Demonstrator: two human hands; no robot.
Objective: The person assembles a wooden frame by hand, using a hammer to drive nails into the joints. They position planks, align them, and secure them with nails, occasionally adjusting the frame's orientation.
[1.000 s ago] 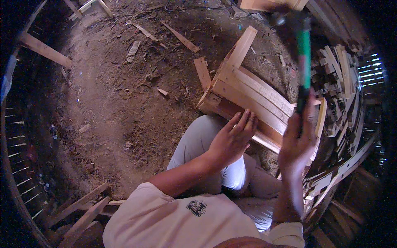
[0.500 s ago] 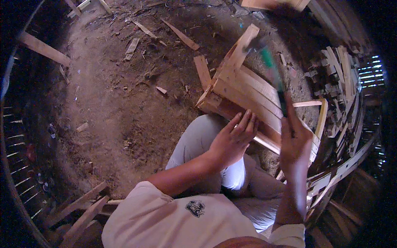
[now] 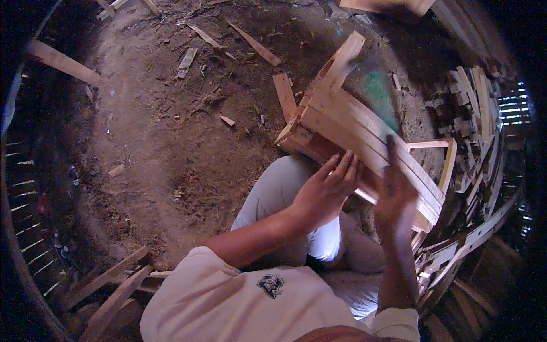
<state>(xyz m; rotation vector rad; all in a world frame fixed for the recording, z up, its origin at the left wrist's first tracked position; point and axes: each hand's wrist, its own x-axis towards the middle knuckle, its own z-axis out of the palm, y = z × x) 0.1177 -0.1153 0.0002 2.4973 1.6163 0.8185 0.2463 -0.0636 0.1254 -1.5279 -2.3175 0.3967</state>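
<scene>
A box-like frame of pale wooden slats [image 3: 364,128] lies tilted over my bent knee, with one post sticking out at its far end. My left hand [image 3: 327,191] is at its near side, the fingers reaching over an inner board and pressed against it. Anything small under those fingertips is hidden. My right hand [image 3: 396,196], smeared by motion, is closed round a green-handled hammer [image 3: 380,97]. The hammer is a green blur above the slats, and its head cannot be made out.
A thin wooden frame [image 3: 447,165] stands just beyond the slats at the right. Stacked timber offcuts [image 3: 476,114] fill the far right. Loose wood strips [image 3: 255,44] lie on the dirt floor [image 3: 154,148]. Beams [image 3: 114,290] lean at the lower left.
The hammer and my right hand have swung, the hand coming lower and slightly left. My left hand stays on the board. The whole scene has shifted slightly right.
</scene>
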